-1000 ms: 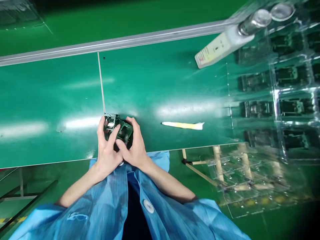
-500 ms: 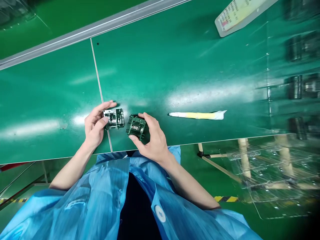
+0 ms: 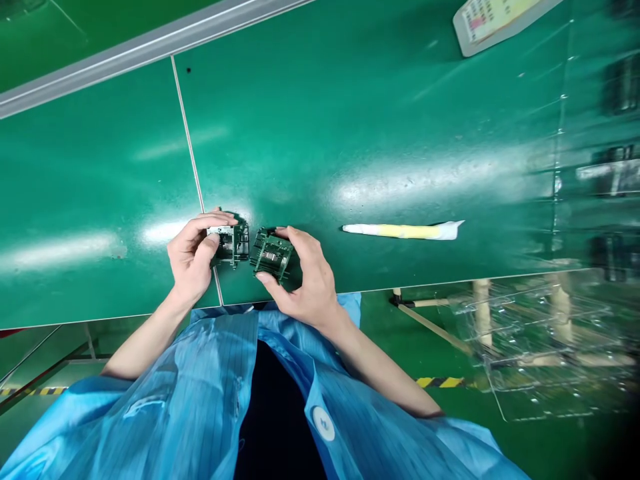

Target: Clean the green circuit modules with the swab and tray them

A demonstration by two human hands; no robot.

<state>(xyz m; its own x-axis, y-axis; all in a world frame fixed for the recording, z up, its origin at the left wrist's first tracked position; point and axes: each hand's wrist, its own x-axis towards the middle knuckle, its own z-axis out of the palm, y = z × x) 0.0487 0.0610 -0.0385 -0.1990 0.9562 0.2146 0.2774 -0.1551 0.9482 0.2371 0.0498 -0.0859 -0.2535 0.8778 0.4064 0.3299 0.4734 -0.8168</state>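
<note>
My left hand (image 3: pixel 193 257) grips a small boxy circuit board assembly (image 3: pixel 234 243) between thumb and fingers, close to the white seam of the green table. A similar green circuit board assembly (image 3: pixel 271 255) is in my right hand (image 3: pixel 313 280), thumb along its near edge and fingers on its far edge. The two assemblies sit side by side with a narrow gap, pins and board edges showing on both. My fingers cover part of each one.
A slim tool wrapped in white and yellow (image 3: pixel 403 231) lies on the green table (image 3: pixel 300 133) to the right. Farther back stands a tray with a printed label (image 3: pixel 483 27). Clear plastic trays (image 3: pixel 540 333) are below the table's right edge, and dark parts (image 3: pixel 617 173) line the far right.
My left hand has turned its assembly slightly, its fingers now folded over the far side. My right hand has hardly moved. The camera view has shifted a little.
</note>
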